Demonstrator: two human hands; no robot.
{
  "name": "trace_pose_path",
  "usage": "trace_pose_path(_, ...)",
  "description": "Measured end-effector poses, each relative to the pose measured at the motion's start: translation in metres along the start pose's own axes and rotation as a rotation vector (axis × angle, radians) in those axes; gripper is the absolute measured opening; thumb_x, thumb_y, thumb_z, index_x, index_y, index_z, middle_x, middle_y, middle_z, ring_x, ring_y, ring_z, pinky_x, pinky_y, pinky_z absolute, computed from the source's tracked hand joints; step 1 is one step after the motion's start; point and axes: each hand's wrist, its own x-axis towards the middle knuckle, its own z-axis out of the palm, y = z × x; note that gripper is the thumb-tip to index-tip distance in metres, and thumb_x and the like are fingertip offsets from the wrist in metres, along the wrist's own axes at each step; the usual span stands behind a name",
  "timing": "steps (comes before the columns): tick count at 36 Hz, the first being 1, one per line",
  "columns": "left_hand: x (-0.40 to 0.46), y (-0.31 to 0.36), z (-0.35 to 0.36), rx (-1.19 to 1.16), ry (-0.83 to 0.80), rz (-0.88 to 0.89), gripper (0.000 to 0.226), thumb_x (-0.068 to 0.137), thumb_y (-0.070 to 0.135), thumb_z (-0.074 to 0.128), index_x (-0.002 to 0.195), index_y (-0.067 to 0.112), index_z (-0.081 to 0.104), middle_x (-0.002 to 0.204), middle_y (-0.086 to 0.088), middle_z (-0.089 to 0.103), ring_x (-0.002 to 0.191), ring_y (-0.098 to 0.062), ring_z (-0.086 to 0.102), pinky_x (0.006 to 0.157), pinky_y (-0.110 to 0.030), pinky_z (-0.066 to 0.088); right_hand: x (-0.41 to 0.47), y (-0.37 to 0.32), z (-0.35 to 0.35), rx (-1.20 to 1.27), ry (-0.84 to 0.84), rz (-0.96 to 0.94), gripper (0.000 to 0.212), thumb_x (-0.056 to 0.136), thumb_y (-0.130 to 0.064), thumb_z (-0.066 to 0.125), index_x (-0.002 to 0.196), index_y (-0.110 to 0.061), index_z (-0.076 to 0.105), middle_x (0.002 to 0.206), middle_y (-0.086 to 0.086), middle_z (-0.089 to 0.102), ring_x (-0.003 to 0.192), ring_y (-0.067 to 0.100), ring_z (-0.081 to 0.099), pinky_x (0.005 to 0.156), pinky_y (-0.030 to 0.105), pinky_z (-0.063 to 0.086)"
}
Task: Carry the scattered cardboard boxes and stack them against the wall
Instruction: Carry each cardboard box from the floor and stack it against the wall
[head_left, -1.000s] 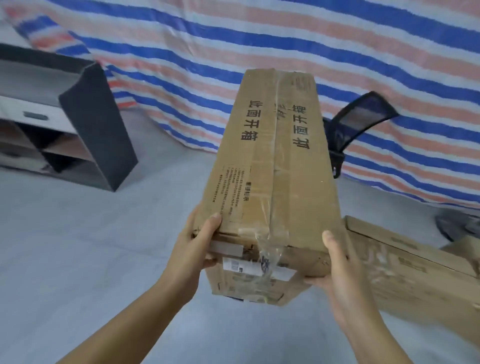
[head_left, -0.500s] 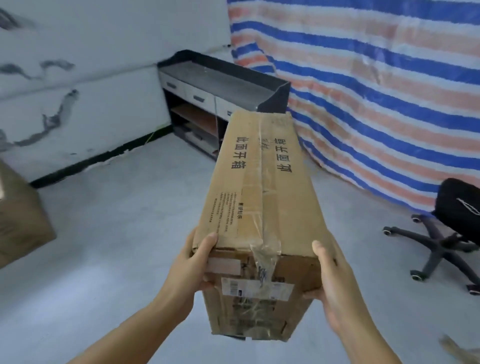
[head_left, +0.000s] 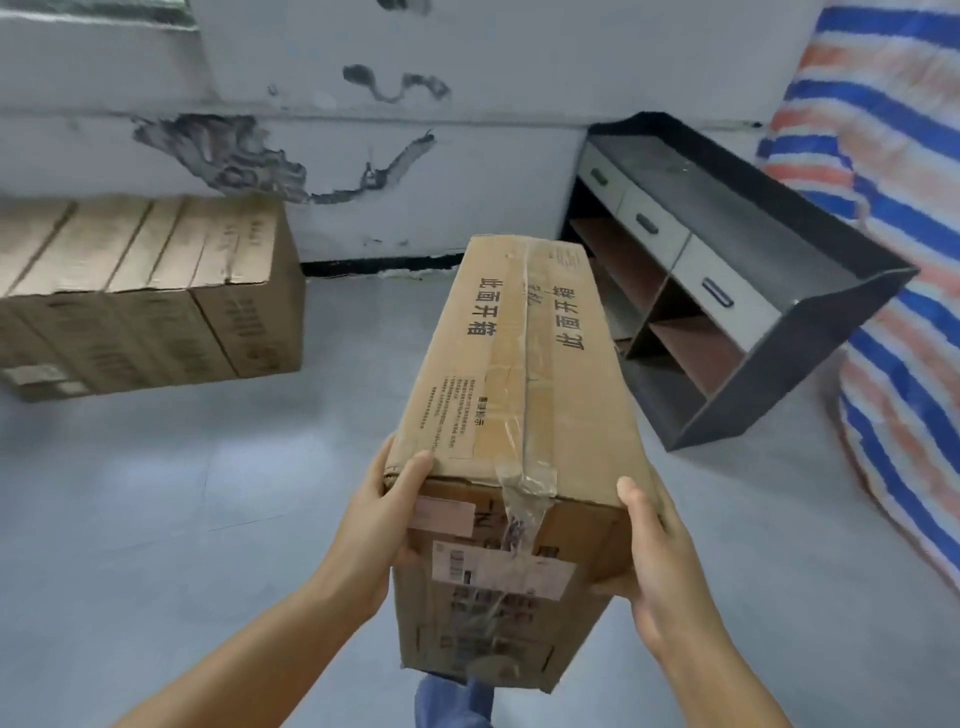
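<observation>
Carrying a long cardboard box (head_left: 524, 395) lengthwise, near end held between both hands at chest height over the grey floor (head_left: 156, 519). Left hand (head_left: 374, 525) wraps the near-left corner, thumb on the top face, fingers curled along the side and under. Right hand (head_left: 652, 545) clamps the near-right edge the same way, thumb up top, remaining fingers hidden behind the box. Both grip firmly, nothing slack.

Change vs half a second ago: view has swung left. Striped tarp (head_left: 883, 208) is now pushed to the right edge, the office chair is out of frame, and the stacked boxes (head_left: 145, 291) against the white wall (head_left: 363, 156) are in full view at far left. Dark cabinet (head_left: 727, 270) with pale drawers sits far right against the same wall. Grip on the box is unchanged.

Read: person is turned toward the drop zone, transport leg underway. The stack is well apart from the carried box. Next likely needs a walk forward-left, then setting the box on or beside the stack. Risk: the far end swings wide on a long box; watch the cabinet corner.
</observation>
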Motion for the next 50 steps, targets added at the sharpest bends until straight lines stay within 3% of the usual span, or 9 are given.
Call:
trace_pose_path(6,0.085,0.034,-0.014,-0.024,0.114,0.047,0.016,0.096,0.034,0.049,0.106,0.045,0.056,0.088,0.016,0.072,0.075,-0.003,0.069,0.050,-0.025,0.053,0.092,-0.041,0.062,-0.028,-0.134,-0.020,0.032,0.096,-0.042,0.044,0.127,-0.045,0.049,0.110,-0.003,0.068,0.095,0.024,0.067,0.070,0.060,0.054)
trace_pose_path(12,0.161,0.068,-0.039,-0.047,0.238,0.074,0.019,0.096,0.038,0.048,0.109,0.052,0.053,0.091,0.018,0.071,0.078,-0.002,0.069,0.064,-0.041,0.058,0.168,-0.086,0.131,-0.077,-0.285,-0.080,0.035,0.096,-0.043,0.043,0.131,-0.046,0.047,0.116,-0.009,0.064,0.105,0.017,0.061,0.065,0.044,0.056)
trace_pose_path(17,0.218,0.095,-0.073,-0.070,0.331,0.097,0.021,0.096,0.040,0.048,0.110,0.053,0.052,0.091,0.020,0.070,0.080,-0.001,0.068,0.068,-0.043,0.055,0.218,-0.114,0.198,-0.112,-0.388,-0.103,0.036,0.096,-0.044,0.043,0.132,-0.046,0.046,0.117,-0.010,0.064,0.106,0.014,0.061,0.083,0.051,0.055)
trace_pose_path(20,0.257,0.110,-0.096,-0.069,0.375,0.105,0.019,0.096,0.039,0.048,0.103,0.055,0.053,0.086,0.020,0.070,0.076,0.000,0.068,0.059,-0.037,0.055,0.249,-0.127,0.243,-0.127,-0.429,-0.095,0.034,0.096,-0.042,0.044,0.130,-0.046,0.047,0.105,-0.013,0.069,0.084,0.005,0.068,0.054,0.035,0.053)
trace_pose_path(26,0.348,0.144,-0.155,-0.042,0.411,0.093,0.018,0.095,0.040,0.049,0.100,0.057,0.053,0.082,0.025,0.069,0.071,0.003,0.067,0.062,-0.038,0.055,0.308,-0.145,0.340,-0.116,-0.442,-0.063,0.033,0.097,-0.040,0.043,0.129,-0.043,0.049,0.103,-0.008,0.070,0.078,0.007,0.069,0.047,0.029,0.049)
trace_pose_path(30,0.408,0.178,-0.199,-0.006,0.387,0.073,0.018,0.096,0.040,0.049,0.107,0.053,0.050,0.080,0.028,0.067,0.069,0.006,0.065,0.052,-0.031,0.051,0.341,-0.161,0.407,-0.104,-0.409,-0.020,0.033,0.097,-0.040,0.043,0.130,-0.043,0.049,0.104,-0.009,0.069,0.087,0.013,0.069,0.047,0.031,0.049)
trace_pose_path(44,0.610,0.242,-0.277,0.026,0.363,-0.048,0.025,0.092,0.046,0.051,0.114,0.056,0.050,0.089,0.025,0.068,0.084,-0.005,0.067,0.064,-0.040,0.054,0.487,-0.202,0.566,-0.126,-0.355,0.074,0.037,0.097,-0.039,0.042,0.134,-0.040,0.045,0.119,-0.005,0.064,0.107,0.021,0.061,0.052,0.037,0.051)
trace_pose_path(47,0.660,0.245,-0.284,-0.017,0.412,-0.089,0.028,0.091,0.044,0.053,0.119,0.051,0.050,0.093,0.021,0.067,0.091,-0.007,0.062,0.070,-0.047,0.055,0.532,-0.204,0.593,-0.149,-0.382,0.098,0.040,0.097,-0.041,0.041,0.138,-0.040,0.041,0.123,-0.005,0.061,0.111,0.022,0.058,0.056,0.044,0.054)
trace_pose_path(50,0.711,0.246,-0.289,-0.045,0.443,-0.128,0.017,0.091,0.043,0.054,0.103,0.054,0.055,0.092,0.020,0.068,0.092,-0.010,0.062,0.074,-0.053,0.055,0.581,-0.207,0.622,-0.182,-0.416,0.114,0.039,0.098,-0.041,0.040,0.137,-0.041,0.042,0.117,-0.008,0.063,0.102,0.017,0.061,0.062,0.056,0.055)
